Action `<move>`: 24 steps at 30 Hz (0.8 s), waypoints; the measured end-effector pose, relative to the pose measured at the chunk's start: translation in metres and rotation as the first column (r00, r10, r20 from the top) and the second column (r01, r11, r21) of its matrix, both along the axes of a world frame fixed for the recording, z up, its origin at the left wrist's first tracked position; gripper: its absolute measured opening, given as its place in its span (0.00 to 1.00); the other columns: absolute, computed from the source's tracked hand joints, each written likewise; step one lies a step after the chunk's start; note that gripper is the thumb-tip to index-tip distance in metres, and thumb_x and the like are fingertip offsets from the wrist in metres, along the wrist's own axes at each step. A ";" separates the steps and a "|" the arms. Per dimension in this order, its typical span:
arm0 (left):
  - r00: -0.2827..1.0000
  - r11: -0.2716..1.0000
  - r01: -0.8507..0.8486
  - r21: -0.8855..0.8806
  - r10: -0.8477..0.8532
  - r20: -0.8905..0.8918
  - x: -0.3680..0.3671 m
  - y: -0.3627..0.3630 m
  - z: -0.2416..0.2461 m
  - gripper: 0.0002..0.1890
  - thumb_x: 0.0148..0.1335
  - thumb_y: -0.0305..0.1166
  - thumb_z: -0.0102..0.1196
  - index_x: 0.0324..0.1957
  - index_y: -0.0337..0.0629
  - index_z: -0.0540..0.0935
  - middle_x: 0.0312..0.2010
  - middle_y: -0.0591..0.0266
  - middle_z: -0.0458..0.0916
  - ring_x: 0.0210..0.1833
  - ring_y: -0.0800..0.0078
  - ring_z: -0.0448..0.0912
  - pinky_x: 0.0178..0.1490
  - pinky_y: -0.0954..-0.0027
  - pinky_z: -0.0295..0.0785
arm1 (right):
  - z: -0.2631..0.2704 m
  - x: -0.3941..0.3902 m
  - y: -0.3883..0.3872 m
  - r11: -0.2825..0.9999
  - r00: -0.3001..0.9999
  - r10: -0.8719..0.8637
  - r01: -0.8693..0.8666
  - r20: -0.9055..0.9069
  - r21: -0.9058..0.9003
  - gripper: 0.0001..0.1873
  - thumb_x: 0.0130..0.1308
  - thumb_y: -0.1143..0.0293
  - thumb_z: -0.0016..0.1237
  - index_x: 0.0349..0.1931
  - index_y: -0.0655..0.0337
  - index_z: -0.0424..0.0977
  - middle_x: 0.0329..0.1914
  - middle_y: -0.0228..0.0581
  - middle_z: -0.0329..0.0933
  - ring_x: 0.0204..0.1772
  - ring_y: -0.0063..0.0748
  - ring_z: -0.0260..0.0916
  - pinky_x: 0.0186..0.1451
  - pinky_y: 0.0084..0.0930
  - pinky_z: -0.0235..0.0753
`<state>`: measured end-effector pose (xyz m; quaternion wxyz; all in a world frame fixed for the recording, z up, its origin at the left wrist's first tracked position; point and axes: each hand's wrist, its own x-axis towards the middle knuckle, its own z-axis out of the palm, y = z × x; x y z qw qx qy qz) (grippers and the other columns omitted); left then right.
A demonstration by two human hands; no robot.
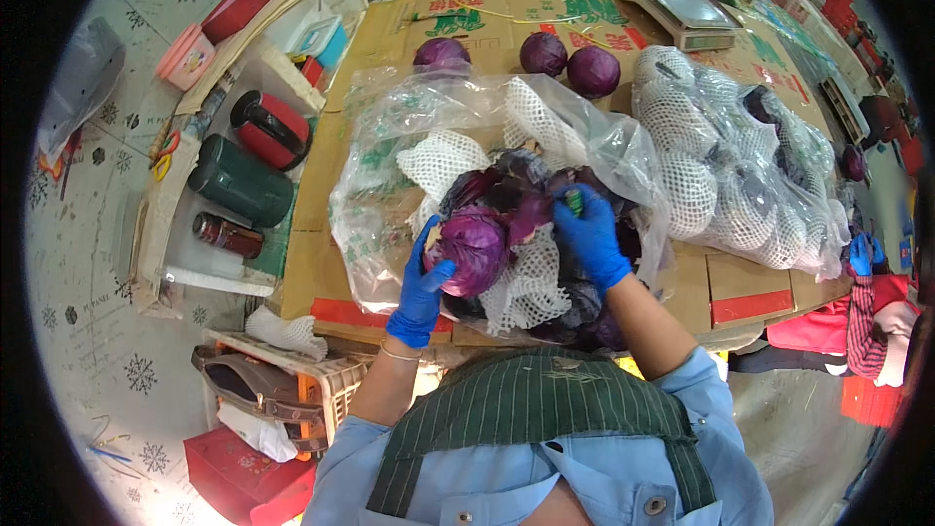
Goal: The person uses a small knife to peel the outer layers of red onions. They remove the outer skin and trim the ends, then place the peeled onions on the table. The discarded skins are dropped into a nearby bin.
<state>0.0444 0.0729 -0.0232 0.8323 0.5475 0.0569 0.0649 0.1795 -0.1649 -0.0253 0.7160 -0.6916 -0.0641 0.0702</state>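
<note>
My left hand [421,285], in a blue glove, holds a purple cabbage [467,250] with its cut stem toward the left. My right hand [593,234], also gloved, is closed around a small green object [575,201], perhaps a handle; the rest of it is hidden. A loose purple leaf [531,216] hangs beside the right fingers; whether they pinch it is unclear. Beneath both hands lies an open clear plastic bag [380,153] with dark outer leaves and white foam net sleeves [443,162] on it. Another foam net [527,285] lies between my hands.
Three purple cabbages [544,54] sit farther back on the cardboard-covered table [321,197]. At right is a clear bag of net-wrapped cabbages [730,168], with a scale [687,14] behind. A red kettle [269,129] stands left. Another person's gloved hand [862,254] shows far right.
</note>
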 end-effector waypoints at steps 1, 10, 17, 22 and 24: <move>1.000 0.986 0.019 -0.167 -0.018 0.006 -0.003 0.003 -0.002 0.39 0.59 0.34 0.60 0.70 0.38 0.57 0.66 0.54 0.64 0.68 0.61 0.63 0.72 0.59 0.57 | 0.008 0.004 -0.007 0.995 0.994 0.010 -0.020 0.107 0.097 0.06 0.61 0.76 0.52 0.39 0.64 0.75 0.31 0.27 0.72 0.35 0.15 0.65 0.40 0.18 0.70; 0.989 0.821 0.141 -0.554 -0.142 0.042 -0.018 -0.004 0.018 0.43 0.57 0.60 0.54 0.70 0.51 0.58 0.69 0.53 0.59 0.70 0.53 0.60 0.72 0.46 0.53 | 0.069 0.005 -0.025 0.992 0.958 -0.069 0.095 0.278 -0.079 0.21 0.62 0.75 0.57 0.56 0.62 0.72 0.43 0.30 0.75 0.45 0.15 0.69 0.48 0.16 0.71; 0.994 0.720 0.035 0.693 -0.099 0.052 -0.010 -0.036 0.046 0.44 0.52 0.52 0.65 0.67 0.54 0.59 0.65 0.61 0.65 0.68 0.64 0.65 0.72 0.54 0.53 | 0.089 -0.044 0.002 0.899 0.905 0.423 -0.414 -0.038 0.138 0.24 0.59 0.74 0.61 0.56 0.61 0.71 0.50 0.32 0.74 0.53 0.22 0.69 0.56 0.23 0.71; 1.000 0.995 0.013 0.095 -0.015 0.021 -0.009 -0.052 0.064 0.40 0.49 0.46 0.70 0.64 0.52 0.66 0.60 0.64 0.73 0.64 0.67 0.70 0.71 0.60 0.56 | 0.090 -0.055 0.008 0.853 0.874 0.485 -0.474 0.005 0.219 0.31 0.57 0.76 0.60 0.63 0.56 0.67 0.47 0.27 0.75 0.33 0.10 0.66 0.34 0.13 0.69; 1.000 0.893 0.009 0.450 -0.020 0.021 -0.011 -0.053 0.072 0.42 0.49 0.45 0.71 0.64 0.52 0.65 0.60 0.64 0.72 0.64 0.67 0.70 0.70 0.60 0.58 | 0.083 -0.056 0.008 0.822 0.859 0.513 -0.486 -0.013 0.295 0.34 0.58 0.76 0.60 0.65 0.56 0.64 0.53 0.29 0.72 0.42 0.15 0.66 0.43 0.17 0.69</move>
